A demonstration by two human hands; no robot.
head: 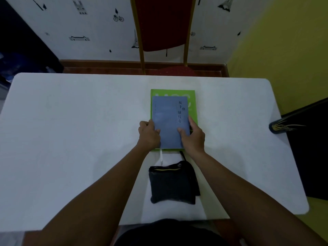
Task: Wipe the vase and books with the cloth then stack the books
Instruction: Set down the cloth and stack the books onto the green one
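Both hands grip the blue book (169, 121) by its near corners: the left hand (149, 134) curls over its left edge with the thumb on the cover, and the right hand (192, 134) clasps the right edge the same way. It lies on the larger green book (192, 103), midway along the table (71, 139) and towards its far edge. Stiff covers and modest weight suggest the book will slide easily, so squaring it from the sides looks sensible. The folded dark cloth (172, 185) sits just nearer, beside the near edge. The vase (276, 127) stands at the right edge, well apart. Wide bare room lies to the left.
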